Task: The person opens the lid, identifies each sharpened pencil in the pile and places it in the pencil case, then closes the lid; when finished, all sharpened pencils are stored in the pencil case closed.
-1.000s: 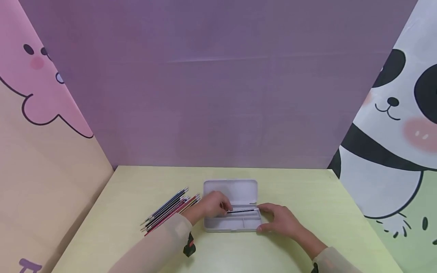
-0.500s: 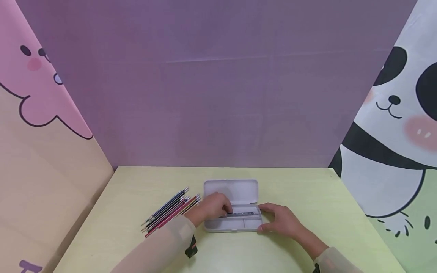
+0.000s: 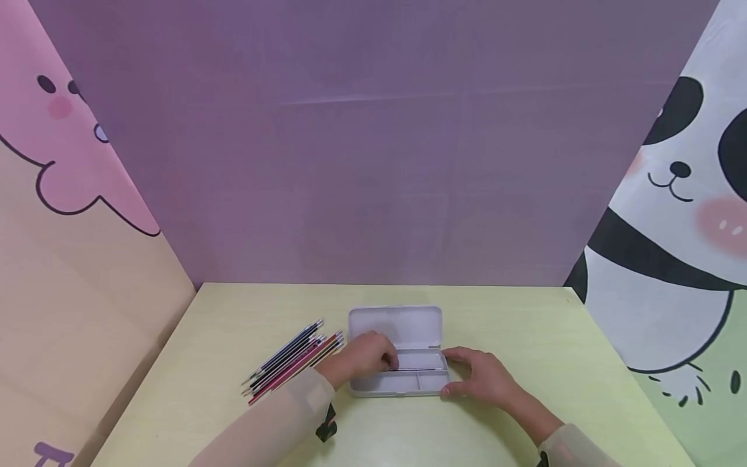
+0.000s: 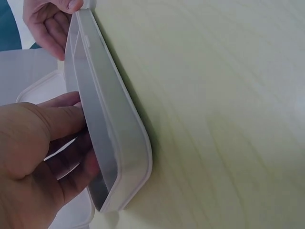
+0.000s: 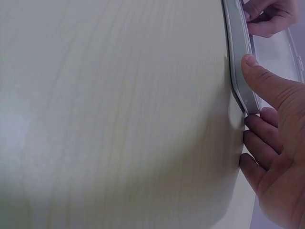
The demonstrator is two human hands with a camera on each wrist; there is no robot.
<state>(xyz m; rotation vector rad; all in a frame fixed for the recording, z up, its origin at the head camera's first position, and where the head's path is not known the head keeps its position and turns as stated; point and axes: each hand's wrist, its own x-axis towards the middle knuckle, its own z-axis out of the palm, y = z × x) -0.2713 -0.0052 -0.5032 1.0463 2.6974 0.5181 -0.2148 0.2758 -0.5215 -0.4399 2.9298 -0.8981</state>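
A white pencil case (image 3: 400, 384) lies on the table with its lid (image 3: 397, 324) tipped back. My left hand (image 3: 364, 355) reaches into its rear compartment, fingertips bent down around a dark pencil (image 3: 417, 370) that shows only as a thin line behind the divider. In the left wrist view, the thumb and fingers dip behind the divider, where the pencil is hidden. My right hand (image 3: 481, 377) holds the case's right end, thumb on the front corner and fingers at the end and behind; the right wrist view shows the thumb (image 5: 259, 76) against the wall.
Several pencils (image 3: 292, 360), dark, red and yellow, lie in a slanted bunch left of the case, partly behind my left sleeve (image 3: 274, 415). The case's front compartment is split by a small divider (image 3: 417, 381). A purple backdrop (image 3: 373, 194) rises behind the pale table (image 3: 513, 324).
The pencil in my left hand has gone down from across the rear compartment to low behind the divider. My right hand stays at the case's right end.
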